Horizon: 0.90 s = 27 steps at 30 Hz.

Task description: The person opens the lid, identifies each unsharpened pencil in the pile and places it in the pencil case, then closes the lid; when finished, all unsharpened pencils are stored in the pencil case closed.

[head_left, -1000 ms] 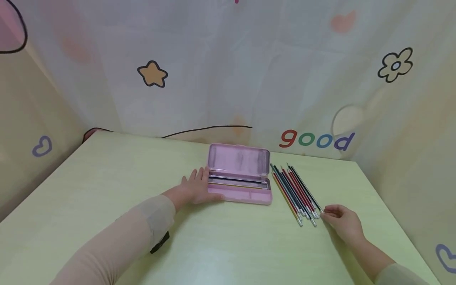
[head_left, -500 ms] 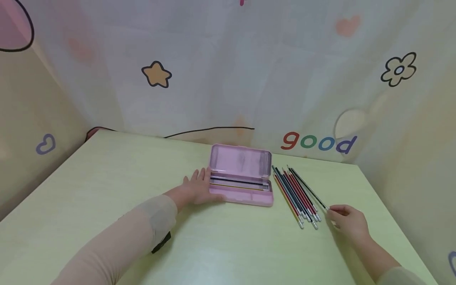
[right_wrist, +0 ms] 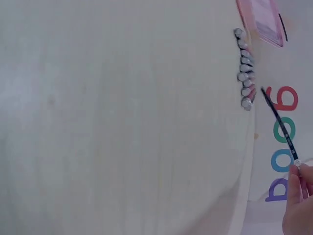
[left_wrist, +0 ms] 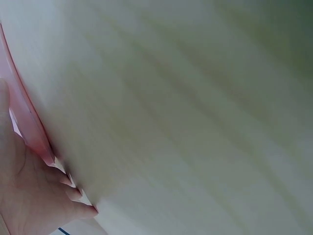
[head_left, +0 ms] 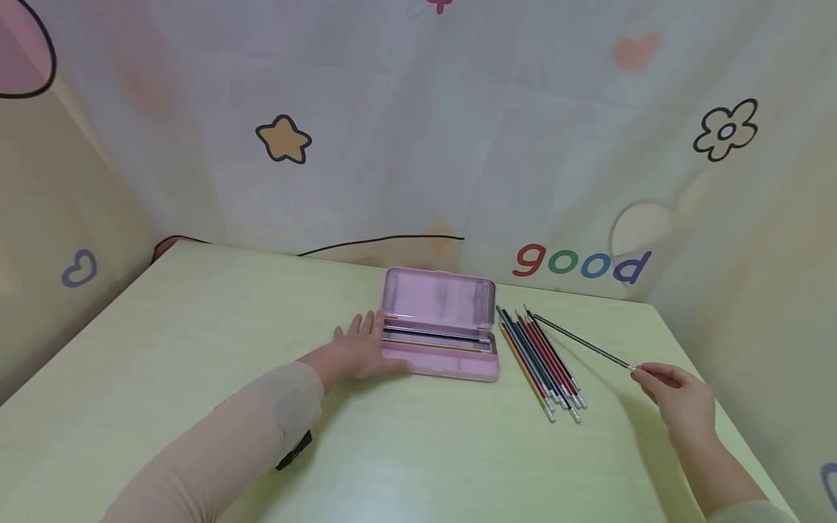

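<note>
My right hand (head_left: 683,403) pinches a black-and-white striped pencil (head_left: 582,341) by its eraser end, thumb against fingertips. The pencil slants up and left, its far tip near the top of the pencil pile. In the right wrist view the same pencil (right_wrist: 279,123) points away from my fingers. My left hand (head_left: 356,352) lies spread at the left side of an open pink pencil case (head_left: 451,367), thumb along its front edge. Inside the case are a dark pencil (head_left: 438,334) and a yellow one (head_left: 431,344). In the left wrist view, my left hand (left_wrist: 34,196) touches the case's side (left_wrist: 29,117).
Several red, dark and yellow pencils (head_left: 539,359) lie in a loose bundle just right of the case, erasers toward me. All of it stands on a pale wooden table (head_left: 418,450). A printed curtain (head_left: 392,145) hangs behind the table.
My right hand has drawn the striped pencil off the right side of the bundle, moving right and lifting its eraser end. My left hand has stayed at the case.
</note>
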Tool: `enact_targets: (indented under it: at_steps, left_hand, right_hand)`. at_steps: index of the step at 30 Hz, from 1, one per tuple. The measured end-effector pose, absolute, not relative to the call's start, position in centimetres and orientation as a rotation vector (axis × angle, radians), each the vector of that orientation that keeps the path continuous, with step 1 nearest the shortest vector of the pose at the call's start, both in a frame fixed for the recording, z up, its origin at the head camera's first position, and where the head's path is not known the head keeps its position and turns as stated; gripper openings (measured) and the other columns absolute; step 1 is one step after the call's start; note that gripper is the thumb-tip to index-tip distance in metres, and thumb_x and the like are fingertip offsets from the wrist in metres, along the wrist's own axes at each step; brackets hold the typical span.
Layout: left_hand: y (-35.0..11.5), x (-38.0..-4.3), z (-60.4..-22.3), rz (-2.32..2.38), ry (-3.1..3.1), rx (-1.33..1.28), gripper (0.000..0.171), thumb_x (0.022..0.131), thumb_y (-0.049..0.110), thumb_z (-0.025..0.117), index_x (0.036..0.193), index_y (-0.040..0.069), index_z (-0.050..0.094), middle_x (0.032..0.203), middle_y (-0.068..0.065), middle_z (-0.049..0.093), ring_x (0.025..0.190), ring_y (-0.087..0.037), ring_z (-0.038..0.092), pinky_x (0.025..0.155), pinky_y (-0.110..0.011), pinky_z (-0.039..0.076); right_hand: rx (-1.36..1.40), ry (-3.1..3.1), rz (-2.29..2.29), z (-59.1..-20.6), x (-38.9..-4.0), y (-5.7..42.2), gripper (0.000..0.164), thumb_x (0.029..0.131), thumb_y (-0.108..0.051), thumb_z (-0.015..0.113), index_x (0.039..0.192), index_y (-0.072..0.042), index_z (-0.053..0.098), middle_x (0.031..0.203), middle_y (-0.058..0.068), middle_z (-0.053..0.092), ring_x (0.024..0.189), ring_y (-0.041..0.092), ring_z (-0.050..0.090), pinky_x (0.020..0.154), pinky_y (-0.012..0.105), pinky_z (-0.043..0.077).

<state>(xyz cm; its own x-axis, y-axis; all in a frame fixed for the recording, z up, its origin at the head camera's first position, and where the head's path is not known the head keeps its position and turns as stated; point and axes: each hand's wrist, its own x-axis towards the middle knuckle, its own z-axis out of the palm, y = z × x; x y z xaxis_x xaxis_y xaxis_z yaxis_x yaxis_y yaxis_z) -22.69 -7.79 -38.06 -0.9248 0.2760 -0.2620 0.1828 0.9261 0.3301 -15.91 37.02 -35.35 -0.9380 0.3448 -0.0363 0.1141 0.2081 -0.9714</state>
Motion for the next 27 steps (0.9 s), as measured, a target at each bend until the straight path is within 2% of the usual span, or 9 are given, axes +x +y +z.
enact_targets:
  at_steps: [3,9,14,18,22,25,27]
  left_hand:
    - [-7.8,-22.6,-38.0,0.435,2.775,0.335,0.116,0.075,0.077,0.047,0.148,0.003,-0.005,0.154,-0.021,0.004,0.14,-0.038,0.001,0.107,-0.06,0.006]
    - [-7.8,-22.5,-38.1,0.447,2.774,0.331,0.115,0.076,0.076,0.048,0.148,0.002,-0.004,0.154,-0.021,0.004,0.14,-0.038,0.001,0.107,-0.059,0.006]
    - [-7.6,-22.6,-37.9,0.449,2.777,0.345,0.114,0.077,0.075,0.048,0.148,0.002,-0.004,0.154,-0.021,0.004,0.14,-0.038,0.001,0.107,-0.06,0.006]
    - [-7.6,-22.8,-38.0,0.438,2.776,0.364,0.116,0.076,0.077,0.047,0.148,0.002,-0.004,0.154,-0.021,0.004,0.14,-0.038,0.001,0.107,-0.059,0.006]
    - [-7.7,-22.9,-38.1,0.432,2.778,0.351,0.116,0.076,0.077,0.046,0.148,0.002,-0.004,0.154,-0.021,0.004,0.14,-0.038,0.002,0.107,-0.059,0.007]
    - [-7.8,-22.9,-38.1,0.424,2.77,0.347,0.116,0.075,0.078,0.045,0.148,0.003,-0.005,0.154,-0.02,0.003,0.14,-0.038,0.001,0.107,-0.059,0.006]
    - [-7.9,-22.9,-38.1,0.427,2.768,0.348,0.117,0.075,0.078,0.045,0.148,0.003,-0.005,0.154,-0.02,0.003,0.14,-0.038,0.001,0.107,-0.059,0.006]
  right_hand:
    - [-0.432,-2.166,1.925,-36.3,-16.3,38.5,0.006,0.08,-0.013,0.074,0.084,-0.017,0.073,0.074,-0.012,0.068,0.071,0.0,0.066,0.068,0.014,0.05]
    - [-0.41,-2.074,2.022,-39.0,-17.6,41.9,0.025,0.072,-0.018,0.082,0.094,-0.011,0.073,0.081,-0.008,0.071,0.078,0.004,0.067,0.071,0.017,0.05]
    - [-0.414,-2.072,2.09,-36.9,-16.2,39.9,0.009,0.08,-0.014,0.074,0.087,-0.019,0.074,0.08,-0.01,0.071,0.079,0.003,0.067,0.073,0.016,0.05]
    - [-0.349,-2.067,2.135,-37.1,-16.9,39.6,0.011,0.078,-0.016,0.076,0.088,-0.019,0.074,0.083,-0.009,0.071,0.082,0.004,0.067,0.076,0.018,0.049]
    - [-0.202,-2.057,2.195,-38.4,-18.6,39.9,0.028,0.071,-0.021,0.082,0.097,-0.013,0.073,0.09,-0.005,0.071,0.086,0.007,0.067,0.079,0.02,0.048]
    - [-0.172,-2.103,2.18,-38.3,-19.0,38.9,0.029,0.074,-0.02,0.08,0.1,-0.011,0.071,0.091,-0.005,0.071,0.087,0.007,0.067,0.078,0.02,0.048]
    - [-0.192,-2.158,2.144,-37.3,-18.7,37.6,0.022,0.078,-0.018,0.076,0.099,-0.013,0.07,0.09,-0.008,0.07,0.086,0.005,0.066,0.079,0.019,0.048]
